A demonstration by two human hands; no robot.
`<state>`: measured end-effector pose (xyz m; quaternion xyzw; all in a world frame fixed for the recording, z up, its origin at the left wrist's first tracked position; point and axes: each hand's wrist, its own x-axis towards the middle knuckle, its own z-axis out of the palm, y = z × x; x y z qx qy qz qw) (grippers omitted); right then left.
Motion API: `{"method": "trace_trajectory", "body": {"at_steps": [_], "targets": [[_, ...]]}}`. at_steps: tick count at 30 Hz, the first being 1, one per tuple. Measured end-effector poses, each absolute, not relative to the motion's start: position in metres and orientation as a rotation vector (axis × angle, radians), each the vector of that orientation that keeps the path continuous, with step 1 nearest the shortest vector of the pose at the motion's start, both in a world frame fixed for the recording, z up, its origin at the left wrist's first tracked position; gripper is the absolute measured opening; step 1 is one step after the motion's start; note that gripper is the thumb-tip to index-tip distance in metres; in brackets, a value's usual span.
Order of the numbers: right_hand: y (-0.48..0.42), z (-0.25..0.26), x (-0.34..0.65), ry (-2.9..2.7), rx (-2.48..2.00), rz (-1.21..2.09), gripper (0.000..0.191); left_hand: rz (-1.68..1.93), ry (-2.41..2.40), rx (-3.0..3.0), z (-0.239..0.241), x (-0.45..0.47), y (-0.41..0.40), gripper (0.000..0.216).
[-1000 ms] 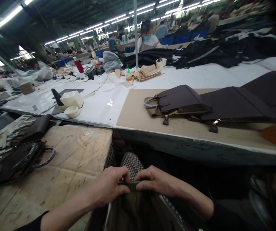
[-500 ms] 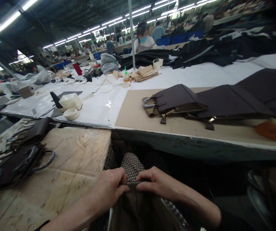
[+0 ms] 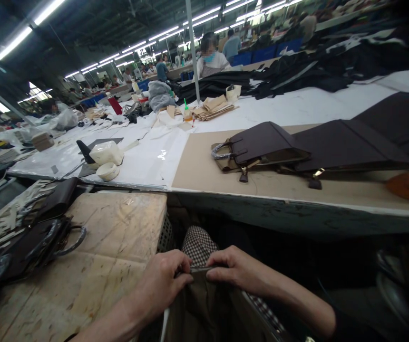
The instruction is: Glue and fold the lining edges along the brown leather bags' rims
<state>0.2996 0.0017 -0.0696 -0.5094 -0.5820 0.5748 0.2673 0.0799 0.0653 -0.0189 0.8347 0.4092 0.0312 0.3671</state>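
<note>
My left hand [image 3: 163,281] and my right hand [image 3: 233,269] are both closed, pinching the top edge of a dark olive-brown bag [image 3: 204,308] that rests in my lap. The thumbs and fingers fold over that edge, close together. Checked fabric [image 3: 198,243] on my knee shows just beyond the hands. On the long table ahead lies a dark brown handbag [image 3: 261,149] on its side, with handles and a hanging tag. Larger dark brown panels [image 3: 354,147] lie to its right.
A worn wooden bench [image 3: 108,237] stands at my left, with a dark bag with round handles [image 3: 43,242] on it. The long table [image 3: 261,190] carries white sheets, a tape roll [image 3: 107,171], a glue bottle [image 3: 188,112] and paper pieces. Other people work at tables beyond.
Both hands keep their pinch on the bag's edge and have shifted slightly right. The view has shifted a little.
</note>
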Motion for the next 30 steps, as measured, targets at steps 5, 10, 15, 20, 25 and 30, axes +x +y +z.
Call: {"method": "trace_trajectory", "body": {"at_steps": [5, 10, 15, 20, 25, 30], "targets": [[0.001, -0.071, 0.299, -1.574, -1.371, 1.531, 0.016, 0.141, 0.978, 2.175, -0.025, 0.080, 0.067, 0.014], [-0.001, -0.070, 0.298, -1.561, -1.358, 1.537, 0.016, 0.135, 0.982, 2.174, -0.026, 0.079, 0.070, 0.015], [-0.001, -0.068, 0.296, -1.542, -1.367, 1.551, 0.017, 0.040, 1.033, 2.117, -0.030, 0.081, 0.076, 0.008], [-0.001, -0.069, 0.297, -1.534, -1.371, 1.535, 0.017, 0.011, 1.079, 2.005, -0.033, 0.082, 0.079, 0.003], [-0.001, -0.070, 0.296, -1.543, -1.391, 1.514, 0.018, -0.026, 1.098, 2.007, -0.031, 0.082, 0.078, 0.008], [0.001, -0.074, 0.293, -1.546, -1.421, 1.488, 0.018, -0.072, 1.106, 2.137, -0.027, 0.085, 0.076, 0.008]]}}
